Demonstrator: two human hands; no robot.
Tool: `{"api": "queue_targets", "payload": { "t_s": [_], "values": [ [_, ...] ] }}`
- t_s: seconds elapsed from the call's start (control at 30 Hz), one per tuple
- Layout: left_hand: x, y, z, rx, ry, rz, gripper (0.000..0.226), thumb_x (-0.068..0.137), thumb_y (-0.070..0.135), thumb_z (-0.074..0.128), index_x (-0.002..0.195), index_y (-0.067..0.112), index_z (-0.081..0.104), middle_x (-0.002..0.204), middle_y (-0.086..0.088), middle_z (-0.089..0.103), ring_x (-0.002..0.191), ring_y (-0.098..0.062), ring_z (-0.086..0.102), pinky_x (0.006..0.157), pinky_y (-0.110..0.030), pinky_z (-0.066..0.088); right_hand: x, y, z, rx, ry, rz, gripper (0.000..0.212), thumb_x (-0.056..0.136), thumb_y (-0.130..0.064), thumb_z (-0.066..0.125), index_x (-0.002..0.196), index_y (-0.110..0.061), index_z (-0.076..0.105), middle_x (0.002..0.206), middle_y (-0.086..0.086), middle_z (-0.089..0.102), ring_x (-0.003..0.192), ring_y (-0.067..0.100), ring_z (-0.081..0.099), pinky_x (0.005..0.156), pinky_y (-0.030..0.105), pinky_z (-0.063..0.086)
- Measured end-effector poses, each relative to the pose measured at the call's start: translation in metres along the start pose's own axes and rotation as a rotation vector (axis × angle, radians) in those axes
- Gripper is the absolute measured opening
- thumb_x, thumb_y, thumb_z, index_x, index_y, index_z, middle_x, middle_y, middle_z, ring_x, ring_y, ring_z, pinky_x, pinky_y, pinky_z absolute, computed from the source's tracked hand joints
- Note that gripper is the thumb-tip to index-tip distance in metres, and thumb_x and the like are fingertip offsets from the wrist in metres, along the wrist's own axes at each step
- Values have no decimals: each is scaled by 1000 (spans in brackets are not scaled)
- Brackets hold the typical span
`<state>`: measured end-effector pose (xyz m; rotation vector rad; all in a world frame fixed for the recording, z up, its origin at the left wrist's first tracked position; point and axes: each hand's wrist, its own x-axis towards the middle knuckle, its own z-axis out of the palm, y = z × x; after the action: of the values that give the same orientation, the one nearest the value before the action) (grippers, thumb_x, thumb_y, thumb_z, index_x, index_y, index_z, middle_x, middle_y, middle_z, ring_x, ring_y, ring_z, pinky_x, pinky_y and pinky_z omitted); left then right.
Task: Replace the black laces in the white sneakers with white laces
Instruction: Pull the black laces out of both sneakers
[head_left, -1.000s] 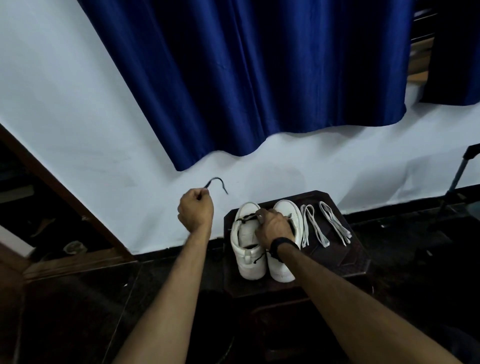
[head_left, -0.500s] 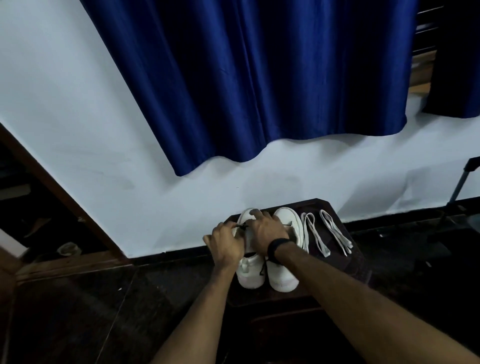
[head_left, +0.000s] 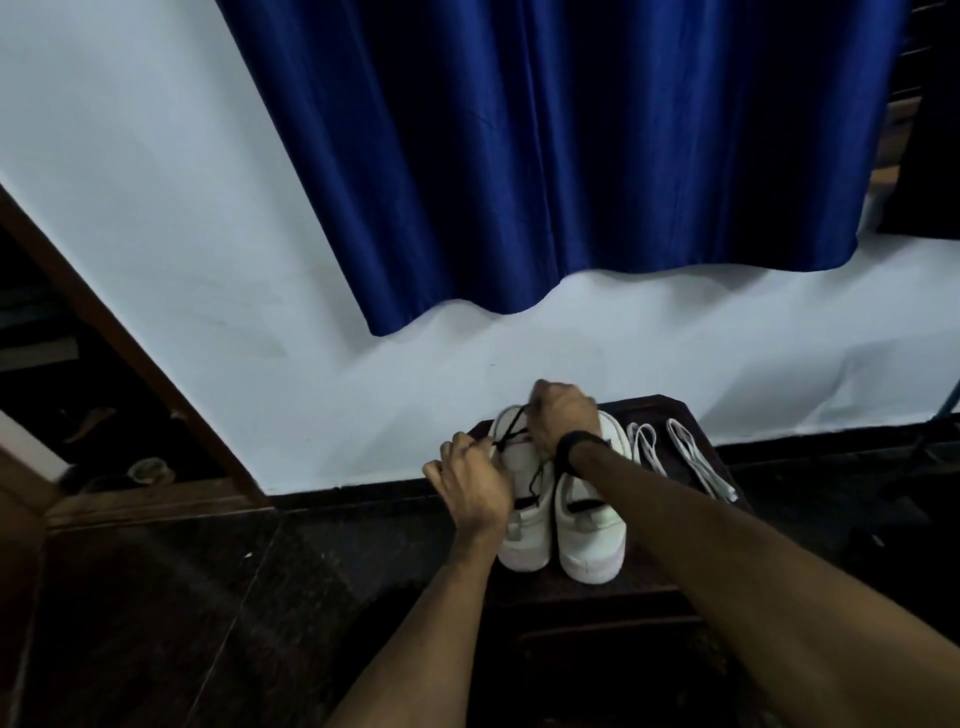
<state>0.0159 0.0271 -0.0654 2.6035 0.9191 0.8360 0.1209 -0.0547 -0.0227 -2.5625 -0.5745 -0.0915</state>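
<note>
white leather sneakers, a pair, stand side by side on a dark wooden stool (head_left: 691, 582), heels toward the viewer, toes toward the pale wall (head_left: 208, 218). the left white sneaker (head_left: 524, 540) sits close to the stool's left edge; the right white sneaker (head_left: 589, 540) touches it along the inner side. a thin black lace (head_left: 511, 434) crosses the upper of the left sneaker, one strand running up and to the right, a loose end trailing down between the two shoes. the left hand (head_left: 472, 491) pinches the lace at the shoe's left side, fingers curled on it. the right hand (head_left: 563, 415), with a black band at the wrist, is closed in a fist above the toe area and grips the upper strand of the same lace. two folded white flat laces (head_left: 644, 447) (head_left: 698, 467) lie on the stool's right portion, apart from the shoes and from each other; the farther one ends near the stool's right edge. a deep blue satin curtain (head_left: 571, 156) hangs above, its hem well clear of the hands. dark polished floor (head_left: 156, 623) extends to the left of the stool. a brown wooden door frame (head_left: 130, 353) slants along the left side, well apart from the stool.
</note>
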Motion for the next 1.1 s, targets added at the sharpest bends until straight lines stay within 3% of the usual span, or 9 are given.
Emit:
{"api": "queue_targets", "payload": {
  "t_s": [0.1,0.17,0.3,0.43,0.53,0.63,0.77,0.9,1.1],
  "values": [
    [-1,3,-1,15,-12,22,20,82,21,69,101,24,76,95,0,65,99,-24,57,88,-42,34,5,18,3,489,-29,326,21,88,-14,54,106,-8,62,111,18,66,106,34,62,80,29,46],
    [-1,4,0,1,-11,18,19,82,19,69,99,23,77,96,-1,66,100,-24,57,88,-42,33,7,19,2,568,-110,212,29,83,-6,56,111,-12,53,105,16,67,101,34,61,76,27,44],
    [-1,3,0,-11,-12,10,18,79,10,64,86,23,75,88,-1,64,93,-24,57,84,-41,34,11,11,-10,54,-363,-256,37,81,-29,60,118,-25,52,106,7,68,108,29,58,93,38,42],
    [-1,3,-1,-3,3,6,19,77,8,64,82,22,75,86,-1,64,91,-25,57,81,-40,33,10,-6,-20,-491,-255,-564,25,91,-38,51,106,-28,69,111,-1,69,113,20,51,97,38,31],
    [-2,2,-2,18,0,2,20,78,12,66,92,22,75,91,-2,65,95,-26,57,84,-42,36,12,3,-29,111,-11,-112,19,88,-27,54,91,-31,73,99,-9,72,101,16,58,92,32,42],
    [-3,3,-2,41,-15,5,20,81,19,68,100,23,75,97,0,66,101,-24,57,88,-42,35,23,25,-37,638,-81,382,20,90,-27,57,88,-17,74,95,3,72,92,23,63,76,26,49],
    [-1,5,0,39,-23,-3,22,83,20,68,103,24,74,100,0,66,103,-22,56,89,-41,35,24,38,-33,110,-216,312,33,84,-33,59,107,-12,67,116,11,64,113,30,56,91,34,46],
    [-1,5,2,44,-5,-9,19,81,15,66,95,23,76,94,-1,66,98,-24,57,85,-42,35,14,16,-35,-150,-49,-186,52,83,-29,62,134,-19,55,135,5,54,125,26,43,102,37,40],
    [-1,3,3,35,39,1,20,79,8,63,81,24,76,80,-1,65,86,-26,60,77,-40,39,4,-20,-11,-592,-230,-559,28,92,-33,53,112,-18,65,115,6,66,114,24,55,100,37,32]
  ]
}}
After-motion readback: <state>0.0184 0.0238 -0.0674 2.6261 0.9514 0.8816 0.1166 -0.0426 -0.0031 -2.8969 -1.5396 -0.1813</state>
